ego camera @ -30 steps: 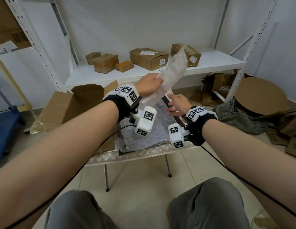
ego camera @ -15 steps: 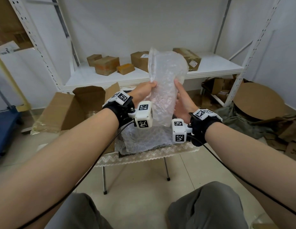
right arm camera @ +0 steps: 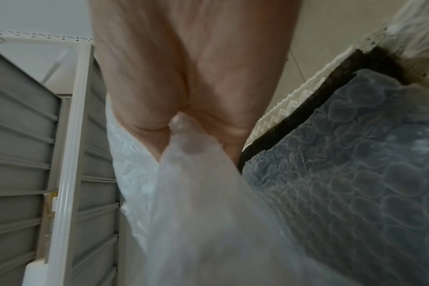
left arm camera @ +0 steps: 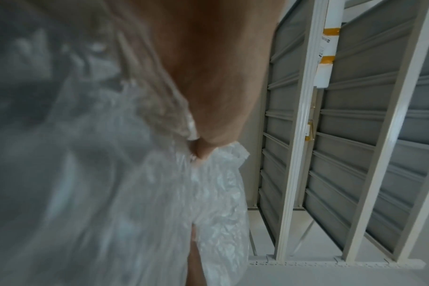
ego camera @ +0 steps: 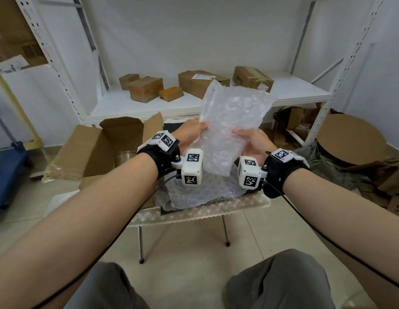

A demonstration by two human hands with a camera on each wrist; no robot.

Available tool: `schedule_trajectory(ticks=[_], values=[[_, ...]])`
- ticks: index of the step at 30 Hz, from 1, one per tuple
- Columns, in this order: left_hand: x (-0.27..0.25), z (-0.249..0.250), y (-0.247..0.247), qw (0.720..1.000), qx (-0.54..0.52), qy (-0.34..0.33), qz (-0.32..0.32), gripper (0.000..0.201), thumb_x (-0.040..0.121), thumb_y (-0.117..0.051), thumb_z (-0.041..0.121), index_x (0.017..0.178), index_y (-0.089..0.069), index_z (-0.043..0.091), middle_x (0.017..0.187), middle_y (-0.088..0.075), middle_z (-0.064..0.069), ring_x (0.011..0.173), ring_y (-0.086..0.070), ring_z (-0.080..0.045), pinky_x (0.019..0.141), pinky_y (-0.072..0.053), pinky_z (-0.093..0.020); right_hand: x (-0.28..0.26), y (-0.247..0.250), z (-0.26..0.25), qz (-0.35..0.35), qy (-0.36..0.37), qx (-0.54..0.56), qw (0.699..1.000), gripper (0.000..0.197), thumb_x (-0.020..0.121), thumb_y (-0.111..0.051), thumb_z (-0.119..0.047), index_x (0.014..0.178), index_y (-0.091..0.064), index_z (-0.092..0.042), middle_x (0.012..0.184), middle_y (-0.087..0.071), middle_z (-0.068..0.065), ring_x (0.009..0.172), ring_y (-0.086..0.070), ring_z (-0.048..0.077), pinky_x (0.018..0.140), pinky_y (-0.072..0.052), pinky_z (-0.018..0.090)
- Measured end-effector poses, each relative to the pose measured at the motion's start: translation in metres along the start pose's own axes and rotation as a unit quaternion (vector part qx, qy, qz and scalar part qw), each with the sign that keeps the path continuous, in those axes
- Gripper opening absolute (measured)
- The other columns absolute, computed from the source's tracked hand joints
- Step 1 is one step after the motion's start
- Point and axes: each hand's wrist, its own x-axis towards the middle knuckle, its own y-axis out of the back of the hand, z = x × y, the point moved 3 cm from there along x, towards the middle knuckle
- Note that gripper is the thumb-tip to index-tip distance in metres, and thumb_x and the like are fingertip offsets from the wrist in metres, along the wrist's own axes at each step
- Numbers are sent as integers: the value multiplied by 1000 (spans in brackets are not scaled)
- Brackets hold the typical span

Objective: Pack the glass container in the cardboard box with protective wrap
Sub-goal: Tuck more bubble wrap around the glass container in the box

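I hold a clear sheet of bubble wrap upright above the small table. My left hand pinches its left edge and my right hand grips its right edge. In the left wrist view the wrap bunches under my fingers. The right wrist view shows the wrap crumpled below my palm. An open cardboard box lies to the left, and the glass container shows at its mouth. More bubble wrap lies flat on the table.
A white metal shelf behind the table carries several small cardboard boxes. Flattened cardboard and a dark cloth lie on the floor at the right. A blue cart stands at the far left.
One second ago my left hand alone held the wrap up. My right hand has since taken its other edge, and the sheet now hangs spread between both hands, a little lower.
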Motion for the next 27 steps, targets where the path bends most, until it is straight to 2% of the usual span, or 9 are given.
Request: schedule_trajectory(ticks=[3, 6, 9, 12, 14, 18, 22, 25, 27], values=[[-5, -5, 0, 1000, -13, 19, -12, 13, 98, -47, 12, 105, -58, 10, 85, -62, -2, 70, -58, -12, 41, -44, -11, 1, 2, 2, 13, 1, -8, 1000, 75, 63, -77, 1, 133, -53, 3, 132, -57, 27, 117, -59, 46, 97, -45, 64], [-7, -8, 3, 999, -29, 28, -10, 14, 96, -51, 16, 104, -60, 9, 87, -63, -4, 69, -58, -13, 41, -44, -11, -2, 3, 3, 29, -10, -36, 999, 55, 78, -69, 0, 131, -54, 5, 130, -59, 27, 116, -59, 45, 96, -46, 62], [-2, -13, 7, 997, -60, 42, -21, 17, 91, -62, 20, 104, -65, 10, 90, -69, -5, 75, -66, -17, 57, -52, -19, -3, 9, 5, 28, -15, -43, 999, 53, 82, -68, -3, 132, -52, 6, 130, -58, 28, 118, -58, 45, 98, -44, 62], [7, -17, 12, 998, -50, -18, 22, 13, 83, -75, 21, 78, -64, 16, 83, -66, -1, 81, -61, -15, 79, -49, -26, -6, 13, 4, 41, -7, -38, 998, 58, 78, -75, -7, 131, -54, 5, 129, -58, 29, 116, -59, 46, 98, -43, 64], [9, -16, 12, 997, -43, -55, 23, 18, 80, -79, 21, 72, -63, 17, 82, -66, 0, 82, -59, -14, 86, -47, -29, -6, 16, 3, 59, 9, -42, 997, 56, 79, -78, -12, 127, -57, 5, 124, -63, 27, 113, -62, 44, 97, -46, 62], [5, -13, 10, 997, -4, -71, -32, 24, 75, -83, 30, 87, -69, 15, 90, -67, -1, 81, -58, -12, 76, -42, -26, -6, 25, 4, 109, 33, -73, 991, 48, 77, -81, -18, 117, -64, 2, 110, -71, 22, 101, -69, 39, 92, -52, 57], [3, -18, 5, 995, 46, -56, -65, 53, 74, -84, 29, 109, -66, -6, 104, -72, -12, 90, -63, -21, 81, -47, -34, -7, 27, 8, 130, 46, -84, 987, 47, 77, -82, -18, 116, -65, 1, 106, -73, 20, 98, -71, 37, 91, -53, 56], [7, -23, 4, 998, 25, -40, -31, 43, 75, -82, 14, 105, -66, -12, 102, -72, -19, 86, -67, -22, 89, -54, -35, -8, 22, 9, 138, 50, -80, 986, 47, 76, -82, -16, 116, -64, 0, 106, -73, 19, 97, -71, 37, 89, -54, 56], [11, -24, 5, 999, 18, -31, -2, 31, 79, -79, 10, 101, -66, -8, 93, -71, -17, 79, -66, -20, 78, -57, -31, -9, 18, 7, 133, 44, -82, 987, 54, 72, -83, -22, 119, -64, -3, 107, -73, 18, 98, -71, 36, 91, -54, 54]])
